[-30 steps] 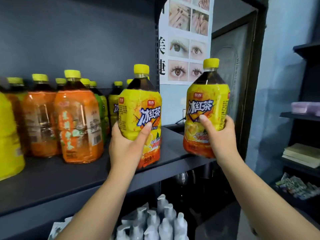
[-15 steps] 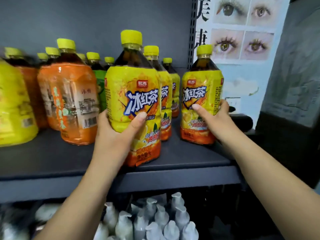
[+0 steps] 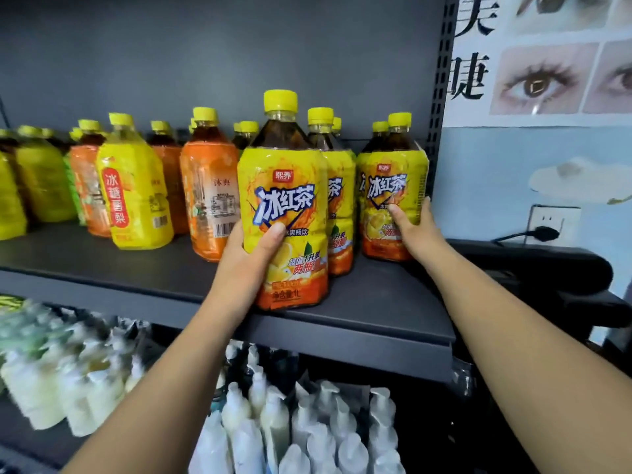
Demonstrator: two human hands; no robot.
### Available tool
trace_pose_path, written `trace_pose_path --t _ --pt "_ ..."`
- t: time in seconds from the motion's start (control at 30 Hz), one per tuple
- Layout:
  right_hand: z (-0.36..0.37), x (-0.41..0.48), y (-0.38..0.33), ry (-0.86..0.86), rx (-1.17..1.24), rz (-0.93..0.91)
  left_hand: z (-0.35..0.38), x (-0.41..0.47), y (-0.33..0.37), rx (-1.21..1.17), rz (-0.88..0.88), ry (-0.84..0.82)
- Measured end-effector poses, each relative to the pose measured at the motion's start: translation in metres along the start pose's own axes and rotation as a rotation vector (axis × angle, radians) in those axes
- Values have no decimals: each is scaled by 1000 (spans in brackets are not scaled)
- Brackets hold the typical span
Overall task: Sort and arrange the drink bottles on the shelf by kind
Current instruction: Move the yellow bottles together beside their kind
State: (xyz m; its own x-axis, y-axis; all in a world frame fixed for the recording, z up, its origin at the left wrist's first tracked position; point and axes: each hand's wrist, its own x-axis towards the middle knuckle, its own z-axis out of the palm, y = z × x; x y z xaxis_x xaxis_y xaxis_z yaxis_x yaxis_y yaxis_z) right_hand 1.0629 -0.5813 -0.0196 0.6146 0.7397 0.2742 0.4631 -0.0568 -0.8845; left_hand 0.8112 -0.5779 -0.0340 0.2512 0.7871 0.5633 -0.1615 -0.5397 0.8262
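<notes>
On the dark shelf [image 3: 376, 313], your left grip [image 3: 244, 265] is curled round the front iced-tea bottle [image 3: 284, 200], upright near the front edge. At its 3 o'clock, your right grip [image 3: 415, 230] holds the second iced-tea bottle [image 3: 393, 186], upright at the shelf's right end.

Single cam, head-worn, wide-angle w/ bowed edges. Faces fwd & slightly down onto dark grey metal shelf [image 3: 376, 299], front lip slanting across mid-frame. Very close: bare forearms [image 3: 164, 388] reach in from bottom corners, yellow-labelled, yellow-capped plastic tea bottle [image 3: 284, 206] looms at centre, second like bottle [image 3: 393, 189] further in, right. Grey back panel [image 3: 239, 46] fills top; white plastic pump bottles [image 3: 307, 432] on tier below; paper eye poster [image 3: 540, 63] top right.
</notes>
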Motion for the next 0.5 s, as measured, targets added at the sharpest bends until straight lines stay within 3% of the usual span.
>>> trace_pose_path --t 0.2,0.23,0.3,0.37,0.4,0.5 --pt "-22 -32 -14 -23 -149 -35 5 -6 2 -8 14 -124" --pt "-26 -44 -21 14 -112 -113 7 -6 -2 12 11 -124" --pt "-31 -72 -37 -12 225 -206 16 -7 -2 28 -6 -129" --pt "-30 -102 -56 -209 489 -205 32 -7 0 43 -21 -158" --pt "-25 -109 -60 -278 501 -234 43 -7 1 70 -29 -170" --pt "-19 -112 -58 -89 468 -266 69 -10 4 161 -47 -221"
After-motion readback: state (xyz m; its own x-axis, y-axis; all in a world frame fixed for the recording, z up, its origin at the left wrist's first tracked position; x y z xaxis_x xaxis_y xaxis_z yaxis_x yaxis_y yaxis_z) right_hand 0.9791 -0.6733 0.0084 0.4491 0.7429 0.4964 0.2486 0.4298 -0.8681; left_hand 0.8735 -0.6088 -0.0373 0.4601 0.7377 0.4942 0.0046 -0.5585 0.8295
